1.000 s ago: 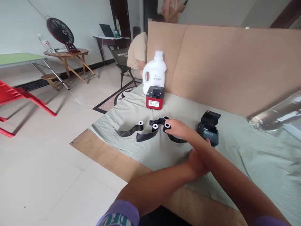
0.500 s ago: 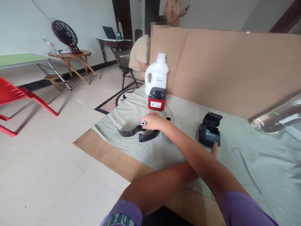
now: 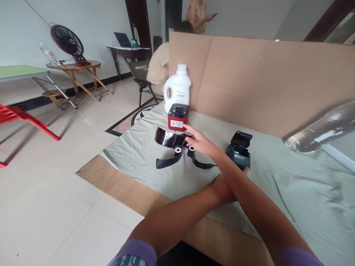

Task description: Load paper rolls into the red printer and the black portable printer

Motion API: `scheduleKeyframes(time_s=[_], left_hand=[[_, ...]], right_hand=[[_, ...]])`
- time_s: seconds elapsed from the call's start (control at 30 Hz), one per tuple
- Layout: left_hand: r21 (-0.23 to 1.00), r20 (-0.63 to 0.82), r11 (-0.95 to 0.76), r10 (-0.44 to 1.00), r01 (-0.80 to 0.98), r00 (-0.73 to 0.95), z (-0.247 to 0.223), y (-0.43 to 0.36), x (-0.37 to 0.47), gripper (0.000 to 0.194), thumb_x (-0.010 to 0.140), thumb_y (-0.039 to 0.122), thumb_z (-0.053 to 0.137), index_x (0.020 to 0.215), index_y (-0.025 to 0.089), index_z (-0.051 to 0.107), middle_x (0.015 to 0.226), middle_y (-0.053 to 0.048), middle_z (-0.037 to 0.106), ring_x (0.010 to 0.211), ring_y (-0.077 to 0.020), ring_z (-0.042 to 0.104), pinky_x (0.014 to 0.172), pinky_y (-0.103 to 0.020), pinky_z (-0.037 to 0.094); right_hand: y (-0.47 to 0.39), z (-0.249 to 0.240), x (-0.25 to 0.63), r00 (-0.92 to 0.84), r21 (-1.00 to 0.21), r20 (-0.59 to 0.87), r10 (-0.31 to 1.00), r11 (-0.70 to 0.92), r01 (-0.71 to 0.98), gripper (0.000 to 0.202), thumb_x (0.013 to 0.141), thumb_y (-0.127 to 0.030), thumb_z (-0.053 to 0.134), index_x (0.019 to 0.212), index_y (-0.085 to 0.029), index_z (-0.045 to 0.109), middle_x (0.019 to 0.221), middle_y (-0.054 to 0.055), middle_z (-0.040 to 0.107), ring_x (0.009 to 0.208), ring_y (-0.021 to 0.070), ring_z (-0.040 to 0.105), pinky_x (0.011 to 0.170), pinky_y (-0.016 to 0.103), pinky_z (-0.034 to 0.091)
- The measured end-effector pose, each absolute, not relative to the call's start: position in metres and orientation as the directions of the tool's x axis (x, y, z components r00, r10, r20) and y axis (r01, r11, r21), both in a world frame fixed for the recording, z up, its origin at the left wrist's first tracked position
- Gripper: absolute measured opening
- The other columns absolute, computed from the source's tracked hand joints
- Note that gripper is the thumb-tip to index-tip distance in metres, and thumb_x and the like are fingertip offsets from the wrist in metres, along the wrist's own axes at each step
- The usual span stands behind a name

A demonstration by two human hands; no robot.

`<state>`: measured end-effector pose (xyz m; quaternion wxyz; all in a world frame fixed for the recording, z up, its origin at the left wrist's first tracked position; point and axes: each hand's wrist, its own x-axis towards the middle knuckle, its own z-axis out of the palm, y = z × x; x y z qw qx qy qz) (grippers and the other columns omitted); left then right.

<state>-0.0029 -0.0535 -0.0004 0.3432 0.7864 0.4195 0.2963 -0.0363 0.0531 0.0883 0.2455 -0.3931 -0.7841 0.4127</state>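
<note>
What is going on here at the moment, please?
Someone is working with arms crossed above a cloth. The right hand holds a roll of black film, whose loose end trails leftward. The left hand, partly hidden, has a fingertip at the near right corner of a dark device with its lid raised. Two other rolls lie partly unwound, nearer than the red-and-black box and white jug.

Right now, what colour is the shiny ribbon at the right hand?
The ribbon is black, clearest in the head view.
</note>
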Motion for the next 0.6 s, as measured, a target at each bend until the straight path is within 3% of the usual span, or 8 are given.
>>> scheduleKeyframes(time_s=[0.1,0.27,0.47,0.6], left_hand=[[0.659,0.115,-0.543,0.757,0.521,0.643,0.006,-0.052,-0.001,0.048,0.098,0.049,0.04,0.133,0.021,0.057,0.097,-0.01,0.073,0.085,-0.0308,0.07,0.076,-0.042,0.053],[0.54,0.096,-0.597,0.744,0.593,0.662,0.009,-0.049,0.004,0.054,0.1,0.049,0.035,0.147,0.023,0.044,0.1,-0.012,0.075,0.087,-0.0316,0.071,0.08,-0.044,0.053],[0.461,0.188,-0.638,0.749,0.617,0.635,0.009,-0.048,0.005,0.044,0.1,0.04,0.039,0.139,0.026,0.054,0.112,-0.009,0.073,0.098,-0.0271,0.069,0.081,-0.038,0.05],[0.267,0.282,-0.661,0.75,0.701,0.599,0.017,-0.041,-0.002,0.036,0.101,0.033,0.037,0.116,0.021,0.067,0.111,-0.011,0.07,0.108,-0.0264,0.061,0.091,-0.04,0.045]], right_hand=[[0.048,0.092,0.029,-0.428,-0.827,-0.064,0.902,0.192,0.529,0.07,0.094,-0.026,0.048,0.16,-0.026,0.023,0.129,0.006,0.062,0.084,0.0155,0.066,0.083,0.03,0.055],[0.044,0.093,0.131,-0.189,-0.878,-0.089,0.978,0.012,0.478,0.079,0.078,-0.025,0.065,0.151,-0.016,0.034,0.115,0.011,0.066,0.09,0.0208,0.067,0.077,0.032,0.054],[0.057,0.091,0.197,-0.189,-0.938,0.014,0.982,0.078,0.338,0.044,0.073,-0.031,0.073,0.113,-0.018,0.062,0.105,0.009,0.072,0.098,0.0237,0.067,0.091,0.041,0.05],[0.073,0.075,0.207,-0.2,-0.885,0.033,0.979,0.122,0.45,0.027,0.076,-0.022,0.064,0.103,-0.016,0.067,0.105,0.009,0.073,0.098,0.0231,0.068,0.094,0.04,0.05]])
